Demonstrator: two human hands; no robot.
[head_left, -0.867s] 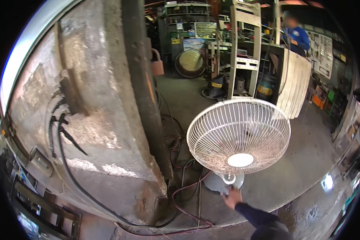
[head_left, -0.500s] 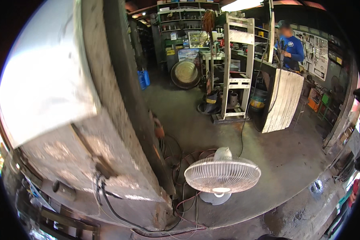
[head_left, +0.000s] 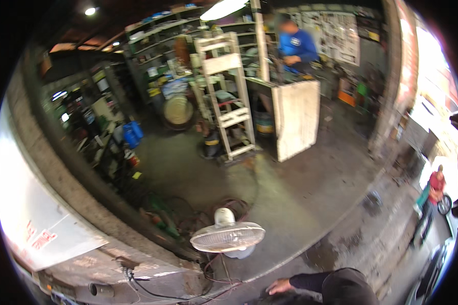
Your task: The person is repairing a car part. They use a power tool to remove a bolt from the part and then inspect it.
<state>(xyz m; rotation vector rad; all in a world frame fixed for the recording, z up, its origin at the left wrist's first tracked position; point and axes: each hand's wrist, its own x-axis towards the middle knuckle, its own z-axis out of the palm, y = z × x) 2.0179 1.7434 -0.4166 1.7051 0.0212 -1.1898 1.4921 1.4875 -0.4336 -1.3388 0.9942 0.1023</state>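
My right hand (head_left: pixel 278 286) shows at the lower edge, reaching in from the right out of a dark sleeve (head_left: pixel 308 281). Its fingers are stretched out and rest over a dark surface that I cannot make out. My left hand is out of view. Nearest to the hand, a little ahead and to the left, stands a white fan (head_left: pixel 228 237) with a round wire cage, on the concrete floor. Reddish and dark hoses or cables (head_left: pixel 221 272) trail around its base.
A concrete pillar and sill (head_left: pixel 178 269) run along the left. Farther in stand a white metal frame (head_left: pixel 224 96) and a pale panel (head_left: pixel 297 119). A person in blue (head_left: pixel 303 48) works behind it. Another in red (head_left: pixel 435 188) stands at right beside a vehicle.
The view has swung left and tilted, so the workshop's left side and the person in red show more. My right hand and sleeve have come into view at the bottom.
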